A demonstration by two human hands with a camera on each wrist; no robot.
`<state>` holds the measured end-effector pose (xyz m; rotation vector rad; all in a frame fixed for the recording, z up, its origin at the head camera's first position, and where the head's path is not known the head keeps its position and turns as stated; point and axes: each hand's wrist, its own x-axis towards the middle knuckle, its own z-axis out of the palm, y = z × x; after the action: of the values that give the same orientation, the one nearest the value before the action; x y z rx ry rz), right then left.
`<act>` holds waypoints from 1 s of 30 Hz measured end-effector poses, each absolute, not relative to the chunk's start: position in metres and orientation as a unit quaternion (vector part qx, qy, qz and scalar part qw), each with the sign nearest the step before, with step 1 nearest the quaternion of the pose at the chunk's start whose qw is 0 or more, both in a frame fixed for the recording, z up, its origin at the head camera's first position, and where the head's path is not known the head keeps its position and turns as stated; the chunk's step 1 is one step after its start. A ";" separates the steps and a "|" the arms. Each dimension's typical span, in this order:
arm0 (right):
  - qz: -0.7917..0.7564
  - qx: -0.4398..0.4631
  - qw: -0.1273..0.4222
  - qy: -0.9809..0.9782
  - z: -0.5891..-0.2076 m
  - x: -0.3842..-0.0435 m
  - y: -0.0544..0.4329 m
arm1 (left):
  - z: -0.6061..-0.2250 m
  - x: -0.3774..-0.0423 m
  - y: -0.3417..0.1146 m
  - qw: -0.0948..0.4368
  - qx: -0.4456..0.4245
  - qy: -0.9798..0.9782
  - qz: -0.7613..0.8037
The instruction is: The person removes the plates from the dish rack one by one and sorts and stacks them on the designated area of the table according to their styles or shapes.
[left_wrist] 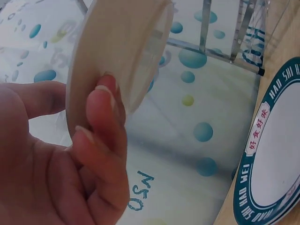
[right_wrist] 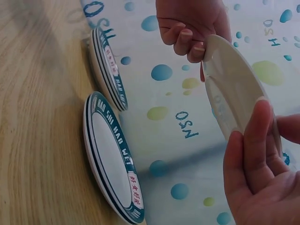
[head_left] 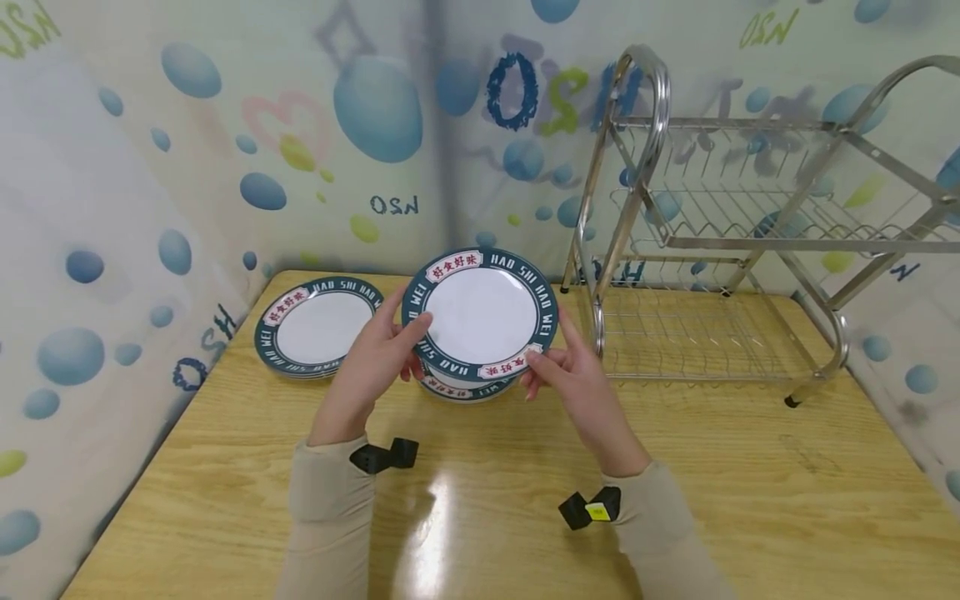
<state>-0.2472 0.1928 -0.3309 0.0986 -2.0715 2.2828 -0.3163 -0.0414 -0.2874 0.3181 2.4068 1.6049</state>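
Note:
Both hands hold up one white plate [head_left: 480,315] with a dark green lettered rim, tilted so its face shows in the head view. My left hand [head_left: 378,358] pinches its left edge, thumb on the rim and fingers beneath. On the opposite side my right hand [head_left: 573,375] grips the lower right edge the same way. The wrist views show the plate's pale underside [left_wrist: 117,56] with fingers against it. Partly hidden below it, another such plate [head_left: 465,392] lies on the table; the right wrist view shows this lower plate [right_wrist: 112,154] apart from the held one.
To the left on the wooden table [head_left: 480,500] sits a small stack of matching plates [head_left: 322,321]. A two-tier metal dish rack [head_left: 720,242] stands at the back right. Behind the table hangs a patterned wall covering [head_left: 375,108].

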 end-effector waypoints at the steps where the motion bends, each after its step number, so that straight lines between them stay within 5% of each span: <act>1: 0.741 0.032 0.027 -0.671 -0.332 -0.248 0.192 | -0.288 -0.317 -0.042 0.119 0.108 0.822 0.546; 30: 0.737 0.031 0.002 -0.676 -0.363 -0.260 0.178 | -0.306 -0.331 -0.050 0.111 0.066 0.886 0.446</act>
<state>-0.2602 0.1780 -0.3627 0.0985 -2.1192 2.3106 -0.3310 -0.0497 -0.3064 0.1939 2.6019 1.3093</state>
